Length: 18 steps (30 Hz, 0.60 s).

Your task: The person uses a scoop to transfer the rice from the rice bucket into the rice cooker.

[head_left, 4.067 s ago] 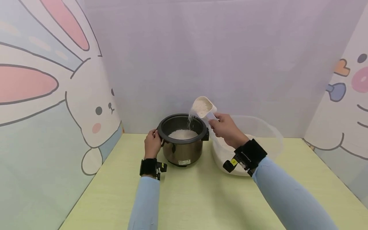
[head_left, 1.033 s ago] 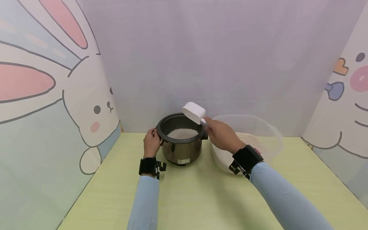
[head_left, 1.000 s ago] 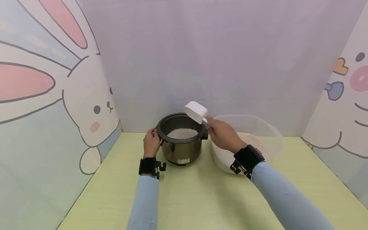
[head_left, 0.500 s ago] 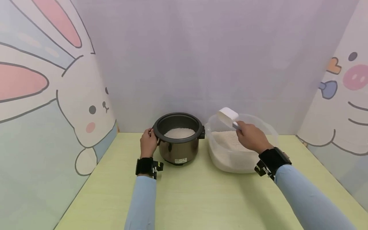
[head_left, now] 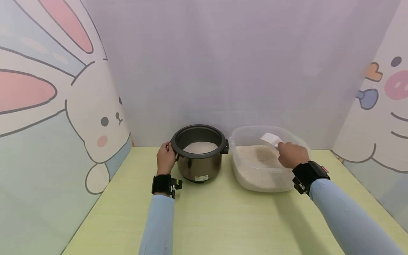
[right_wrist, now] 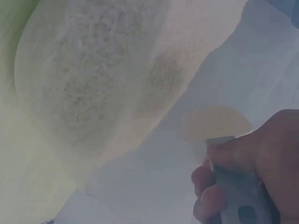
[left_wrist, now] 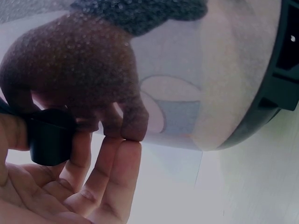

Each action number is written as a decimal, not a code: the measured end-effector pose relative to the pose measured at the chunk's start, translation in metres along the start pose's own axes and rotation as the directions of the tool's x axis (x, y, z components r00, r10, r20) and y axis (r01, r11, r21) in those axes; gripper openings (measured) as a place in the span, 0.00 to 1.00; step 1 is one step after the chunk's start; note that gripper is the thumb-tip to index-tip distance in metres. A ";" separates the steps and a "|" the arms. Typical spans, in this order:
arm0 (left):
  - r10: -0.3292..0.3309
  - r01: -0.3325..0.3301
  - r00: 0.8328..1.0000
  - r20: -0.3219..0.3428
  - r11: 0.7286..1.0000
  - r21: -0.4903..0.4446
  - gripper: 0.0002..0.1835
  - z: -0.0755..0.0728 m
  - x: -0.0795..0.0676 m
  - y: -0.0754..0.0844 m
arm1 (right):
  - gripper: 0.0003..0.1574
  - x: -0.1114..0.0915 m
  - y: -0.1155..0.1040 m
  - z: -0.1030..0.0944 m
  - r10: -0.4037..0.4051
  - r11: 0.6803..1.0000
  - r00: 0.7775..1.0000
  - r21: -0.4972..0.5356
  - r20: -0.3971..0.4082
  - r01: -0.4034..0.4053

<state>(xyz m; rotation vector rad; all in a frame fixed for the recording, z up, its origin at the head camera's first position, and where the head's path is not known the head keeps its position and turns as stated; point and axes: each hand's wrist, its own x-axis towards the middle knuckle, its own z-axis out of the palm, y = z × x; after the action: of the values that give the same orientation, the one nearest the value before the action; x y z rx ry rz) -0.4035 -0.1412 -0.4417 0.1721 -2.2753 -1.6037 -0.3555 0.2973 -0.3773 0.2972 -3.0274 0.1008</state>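
A dark rice cooker (head_left: 197,169), lidless, stands at the back of the table with white rice (head_left: 200,147) inside. My left hand (head_left: 165,158) grips its left side handle; in the left wrist view the thumb lies on the black handle (left_wrist: 52,140) and the fingers reach the shiny body. To the right is a clear plastic tub (head_left: 259,185) of rice (head_left: 247,152). Over it, my right hand (head_left: 292,155) holds a white measuring scoop (head_left: 270,138) by its grey handle (right_wrist: 240,186). The scoop is tilted, and its inside is hidden in the head view.
The pale yellow-green table (head_left: 223,219) carries the cooker and tub side by side, close to the lilac back curtain (head_left: 204,71). Side panels with cartoon animals (head_left: 92,134) stand at left and right.
Rice was falling from the scoop into the cooker four seconds ago. Upturned over the cooker a second ago, the scoop has moved right and down to the tub. My left hand stays on the cooker.
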 end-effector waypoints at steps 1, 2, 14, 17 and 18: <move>0.002 -0.002 1.000 0.001 1.000 0.001 0.25 0.000 0.000 0.000 | 0.03 -0.001 0.000 -0.001 0.009 1.000 1.000 -0.022 0.009 -0.009; 0.004 -0.004 1.000 0.001 1.000 0.000 0.25 0.000 0.000 0.001 | 0.05 -0.003 0.000 -0.002 0.016 0.999 1.000 -0.039 0.016 -0.015; 0.001 -0.001 1.000 -0.002 1.000 -0.010 0.25 0.002 0.001 0.004 | 0.14 -0.004 -0.002 -0.003 0.065 0.990 0.988 -0.132 0.141 -0.046; 0.004 -0.004 1.000 0.001 1.000 -0.017 0.24 0.003 0.000 0.003 | 0.16 -0.005 -0.001 -0.003 0.063 0.992 0.982 -0.123 0.179 -0.042; 0.004 -0.004 1.000 0.005 1.000 -0.025 0.24 0.004 0.000 0.003 | 0.17 -0.005 0.000 -0.003 0.062 0.992 0.980 -0.116 0.192 -0.040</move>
<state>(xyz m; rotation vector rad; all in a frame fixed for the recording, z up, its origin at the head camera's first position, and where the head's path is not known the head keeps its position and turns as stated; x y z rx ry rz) -0.4041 -0.1368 -0.4399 0.1571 -2.2576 -1.6312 -0.3505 0.2984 -0.3744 0.2323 -3.2197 -0.1008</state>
